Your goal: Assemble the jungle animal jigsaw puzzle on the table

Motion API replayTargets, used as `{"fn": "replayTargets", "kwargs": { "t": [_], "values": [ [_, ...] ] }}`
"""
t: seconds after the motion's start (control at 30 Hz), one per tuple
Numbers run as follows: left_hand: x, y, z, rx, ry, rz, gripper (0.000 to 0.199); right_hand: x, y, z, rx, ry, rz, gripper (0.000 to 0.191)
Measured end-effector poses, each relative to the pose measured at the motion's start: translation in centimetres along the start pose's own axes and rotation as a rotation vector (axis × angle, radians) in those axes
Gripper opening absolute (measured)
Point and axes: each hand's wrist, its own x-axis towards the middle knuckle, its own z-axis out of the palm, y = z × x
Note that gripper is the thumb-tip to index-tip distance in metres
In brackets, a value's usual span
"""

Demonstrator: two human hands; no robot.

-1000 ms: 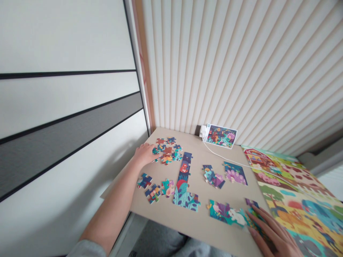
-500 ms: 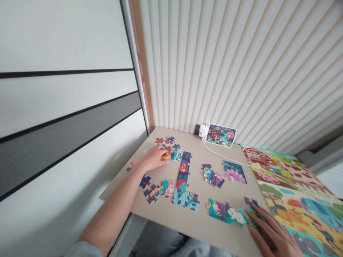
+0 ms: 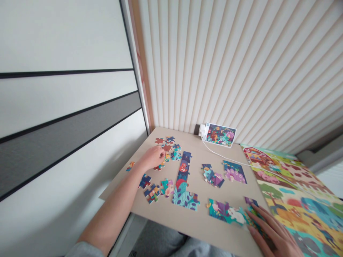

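My left hand (image 3: 154, 157) is over the loose jigsaw pieces on the left of the board, its fingers curled in; what they hold, if anything, is hidden. Close by lie a brown piece (image 3: 166, 147) and a teal piece (image 3: 176, 155). My right hand (image 3: 276, 230) lies with fingers stretched over the right end of a joined bottom strip of pieces (image 3: 226, 212), partly covering it. Between the hands stands a joined L-shaped section (image 3: 182, 182) with a red creature and teal leaves.
A small joined group (image 3: 213, 175) and a purple corner section (image 3: 234, 172) lie right of centre. At the back, a picture card (image 3: 220, 135) leans by a white charger (image 3: 202, 131) with a cable. A farm-animal picture (image 3: 300, 203) covers the right side.
My left hand has drawn back slightly to the left and its fingers have curled in, uncovering the brown piece and a yellow-patterned one. My right hand has stayed still.
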Motion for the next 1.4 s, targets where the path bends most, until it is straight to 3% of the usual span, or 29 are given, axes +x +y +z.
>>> {"fn": "replayTargets", "kwargs": {
  "t": [0.17, 0.33, 0.7, 1.07, 1.23, 1.4],
  "values": [
    [2.2, 1.4, 1.6, 0.034, 0.12, -0.022, 0.03, 0.2, -0.2, -0.1, 0.001, 0.008, 0.009, 0.05],
    [5.0, 1.7, 3.6, 0.033, 0.146, -0.031, 0.04, 0.1, -0.3, -0.1, -0.011, -0.016, 0.019, 0.051],
    [5.7, 1.2, 5.0, -0.074, 0.155, -0.101, 0.04, 0.1, -0.5, -0.3, 0.008, -0.03, 0.048, 0.05],
    [6.0, 0.9, 4.6, -0.384, 0.296, -0.07, 0.014, 0.0, -0.5, -0.2, -0.003, -0.024, 0.031, 0.052],
    [5.5, 1.4, 3.8, -0.56, 0.36, -0.092, 0.02, 0.0, -0.4, -0.1, 0.002, -0.016, 0.03, 0.051],
    [4.2, 3.2, 2.6, -0.691, 0.309, -0.059, 0.029, 0.0, -0.7, -0.2, 0.024, -0.03, 0.048, 0.051]
  ]
}}
